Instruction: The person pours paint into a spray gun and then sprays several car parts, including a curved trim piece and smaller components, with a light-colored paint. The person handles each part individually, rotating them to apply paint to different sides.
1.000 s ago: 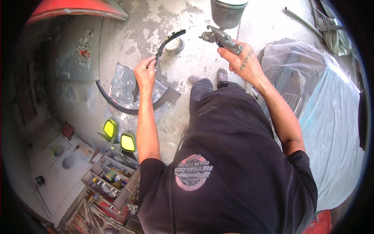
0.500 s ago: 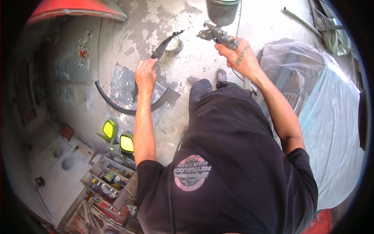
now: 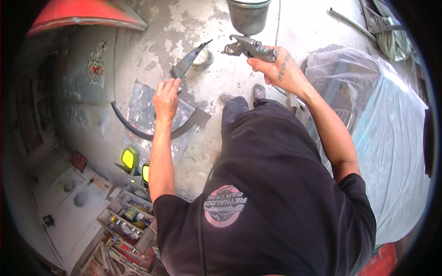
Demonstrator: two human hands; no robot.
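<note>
My left hand is closed on the near end of a narrow, dark plastic trim piece, which points away and to the right. In my right hand is a metal spray gun, its nozzle side facing left toward the trim piece. A dark grey cup sits at the gun's far side and appears joined to it. Partly hidden behind the trim piece, an open round tin stands on the floor. Below my left hand lies a long curved black trim strip on a paint-spotted sheet.
Two mirror housings with bright yellow faces stand left of my forearm, one partly covered. A divided tool box is at lower left. Plastic sheeting drapes a bulky object on the right. A red panel juts in at upper left.
My left hand has come slightly nearer and left, and the trim piece has turned to show a broader, smoother face. The spray gun and cup have shifted left and nearer.
</note>
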